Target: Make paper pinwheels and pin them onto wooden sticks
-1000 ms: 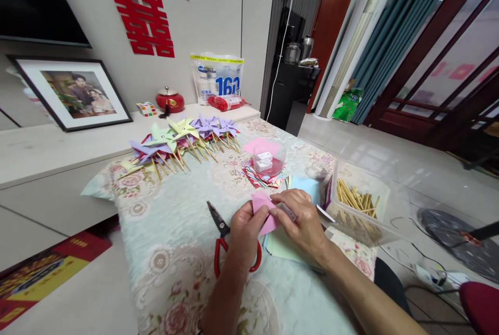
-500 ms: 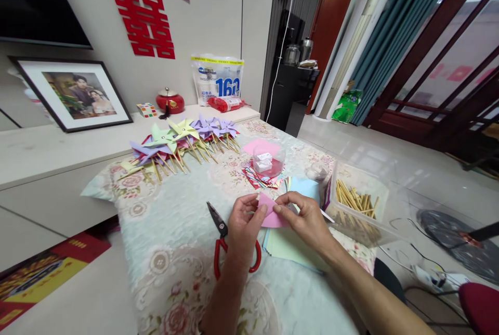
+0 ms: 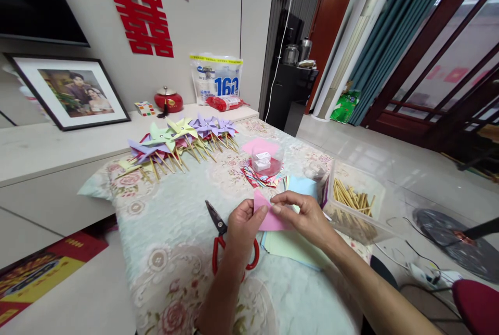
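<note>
Fingers of left hand (image 3: 241,223) and right hand (image 3: 307,218) pinched shut on folded pink paper sheet (image 3: 268,215), held between them above near table edge; red-handled scissors (image 3: 224,244) just left, below left hand.

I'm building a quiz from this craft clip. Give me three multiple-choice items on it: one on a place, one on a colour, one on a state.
1. Where do the scissors lie?
A. On the cloth just left of the left hand
B. In the clear box of sticks
C. On the pinwheels

2. What colour is the paper held between both hands?
A. Green
B. Pink
C. Purple

3. How is the right hand engaged?
A. Flat on the table
B. Holding a stick
C. Pinching the paper's edge

Answers: 1 A, the red handles sit beside and partly under the left hand; 2 B, the folded sheet is pink; 3 C, thumb and fingers close on the paper's upper edge.
</note>
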Tool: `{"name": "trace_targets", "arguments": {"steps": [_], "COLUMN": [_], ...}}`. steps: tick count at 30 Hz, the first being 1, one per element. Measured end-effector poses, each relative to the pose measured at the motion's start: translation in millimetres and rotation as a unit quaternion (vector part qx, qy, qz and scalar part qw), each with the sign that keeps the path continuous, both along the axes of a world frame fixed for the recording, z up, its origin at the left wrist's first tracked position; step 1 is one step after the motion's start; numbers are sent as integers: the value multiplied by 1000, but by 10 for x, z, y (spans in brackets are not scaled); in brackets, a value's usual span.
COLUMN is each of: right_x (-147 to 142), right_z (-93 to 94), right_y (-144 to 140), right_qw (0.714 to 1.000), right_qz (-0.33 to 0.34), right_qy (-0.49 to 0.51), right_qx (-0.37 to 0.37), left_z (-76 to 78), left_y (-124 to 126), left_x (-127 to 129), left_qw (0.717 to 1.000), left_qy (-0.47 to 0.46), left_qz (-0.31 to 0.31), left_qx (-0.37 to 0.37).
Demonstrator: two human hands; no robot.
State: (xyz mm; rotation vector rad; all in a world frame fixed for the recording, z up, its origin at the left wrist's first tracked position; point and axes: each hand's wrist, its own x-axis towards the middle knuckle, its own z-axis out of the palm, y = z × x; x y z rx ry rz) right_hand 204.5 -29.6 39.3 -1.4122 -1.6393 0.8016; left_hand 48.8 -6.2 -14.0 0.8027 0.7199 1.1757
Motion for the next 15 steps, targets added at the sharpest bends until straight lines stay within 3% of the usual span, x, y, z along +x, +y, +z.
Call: {"name": "trace_targets", "arguments": {"steps": [3,9,15], "right_x": [109,209,175], "right_z": [-10,-41,-89], "right_y": [11,29,52], "right_qw": [998,972,961], "right_qz": [27,149,180], "right_qy": [16,-51,-79], "right_qx": [47,174,195], "left_z": [22,67,61], "left_y": [-15,-34,-28], "left_x": [-9,-25,-13], "left_qw": [998,992,992], "left_qy": [-49,-86,-82], "left_qz": [-14,-39,-44], "left_qx": [-47,-88,-85]}}
